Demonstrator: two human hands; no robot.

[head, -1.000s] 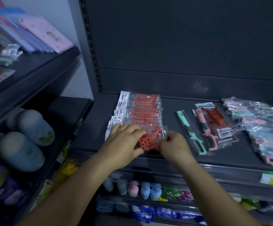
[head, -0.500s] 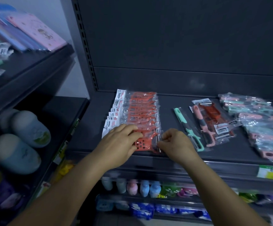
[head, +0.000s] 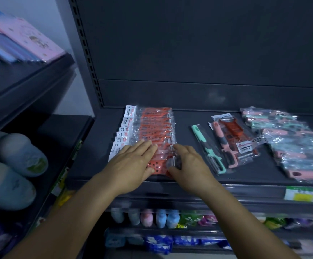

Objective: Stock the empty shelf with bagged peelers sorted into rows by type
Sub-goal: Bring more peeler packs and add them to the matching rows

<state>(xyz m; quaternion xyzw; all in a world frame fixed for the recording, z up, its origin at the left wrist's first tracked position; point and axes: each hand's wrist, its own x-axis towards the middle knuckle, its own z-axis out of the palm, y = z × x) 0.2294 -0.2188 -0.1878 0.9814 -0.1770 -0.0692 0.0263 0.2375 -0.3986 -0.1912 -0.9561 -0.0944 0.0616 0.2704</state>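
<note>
A row of overlapping bagged orange peelers (head: 152, 124) with white header cards runs front to back on the dark shelf (head: 94, 146). My left hand (head: 133, 163) lies flat on the row's front bags, fingers stretched out. My right hand (head: 189, 165) pinches the right edge of the frontmost orange peeler bag. To the right lie a single bagged teal peeler (head: 206, 146), then bagged pink and red peelers (head: 232, 139) overlapping each other. A loose pile of pastel bagged peelers (head: 292, 141) covers the shelf's right end.
A price label (head: 302, 195) sits on the shelf's front rail. Small pastel bottles (head: 152, 217) stand on the shelf below. The unit to the left holds rounded grey-blue items (head: 17, 156) and, higher up, pink notebooks (head: 30, 40).
My left hand's fingers have uncurled and spread flat over the front orange bags. My right hand stays at the front bag's right edge. The view shifted slightly.
</note>
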